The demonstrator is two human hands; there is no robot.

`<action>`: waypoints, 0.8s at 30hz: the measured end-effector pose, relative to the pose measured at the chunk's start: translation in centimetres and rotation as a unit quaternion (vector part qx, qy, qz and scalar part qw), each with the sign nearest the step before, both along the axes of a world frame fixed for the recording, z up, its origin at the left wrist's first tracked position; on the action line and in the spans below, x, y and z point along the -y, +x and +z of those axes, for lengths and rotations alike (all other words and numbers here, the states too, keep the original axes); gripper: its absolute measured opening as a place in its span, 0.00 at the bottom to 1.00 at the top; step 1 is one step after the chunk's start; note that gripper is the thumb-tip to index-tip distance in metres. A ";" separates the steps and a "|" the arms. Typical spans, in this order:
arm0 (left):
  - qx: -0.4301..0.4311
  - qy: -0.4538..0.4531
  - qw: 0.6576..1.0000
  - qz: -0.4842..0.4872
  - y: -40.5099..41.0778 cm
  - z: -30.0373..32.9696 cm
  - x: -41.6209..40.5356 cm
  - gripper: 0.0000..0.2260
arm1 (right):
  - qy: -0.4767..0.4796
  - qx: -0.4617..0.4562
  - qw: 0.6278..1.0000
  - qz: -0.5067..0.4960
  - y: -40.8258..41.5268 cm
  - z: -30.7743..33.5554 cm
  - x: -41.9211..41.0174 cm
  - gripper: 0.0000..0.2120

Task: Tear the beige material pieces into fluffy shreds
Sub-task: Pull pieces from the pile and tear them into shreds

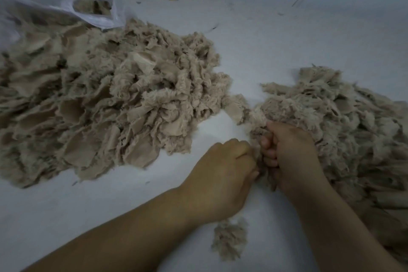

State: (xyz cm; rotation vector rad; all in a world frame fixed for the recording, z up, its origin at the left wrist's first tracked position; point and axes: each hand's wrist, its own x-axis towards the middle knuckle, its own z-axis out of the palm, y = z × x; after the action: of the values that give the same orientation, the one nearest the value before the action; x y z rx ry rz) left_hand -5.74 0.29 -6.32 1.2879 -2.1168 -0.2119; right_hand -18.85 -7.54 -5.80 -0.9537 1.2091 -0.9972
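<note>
A big heap of beige fluffy fabric pieces (106,104) covers the left of the white surface. A second beige heap (344,130) lies on the right. My left hand (223,174) and my right hand (291,154) are fists side by side at the lower middle, both closed on one small beige piece (259,159) pinched between them, at the edge of the right heap. Most of that piece is hidden by my fingers. A loose fluffy beige shred (229,240) lies under my left wrist.
A white plastic bag (66,4) with more beige material inside lies at the back left. The white surface (276,35) stretches behind and between the heaps, with small scraps of lint. A thin line runs along the surface at the back right.
</note>
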 end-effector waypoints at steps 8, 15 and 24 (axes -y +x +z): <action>0.181 0.056 0.971 0.144 2.3 0.8 7.9 0.22 | -0.031 0.025 0.999 -0.006 0.5 0.3 -0.3 0.13; 0.184 -0.027 0.979 0.088 -0.4 -0.4 3.4 0.10 | -0.037 -0.001 0.999 0.021 0.5 0.6 -0.6 0.18; -0.067 0.028 0.992 0.099 0.7 0.1 2.8 0.05 | -0.049 -0.025 0.996 0.065 0.7 0.8 -0.8 0.12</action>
State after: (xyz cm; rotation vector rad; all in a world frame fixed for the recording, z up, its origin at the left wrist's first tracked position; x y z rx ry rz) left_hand -5.03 -2.54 -6.22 1.4640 -1.8682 -0.2664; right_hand -18.18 -6.75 -5.00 -1.1261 1.1324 -0.9411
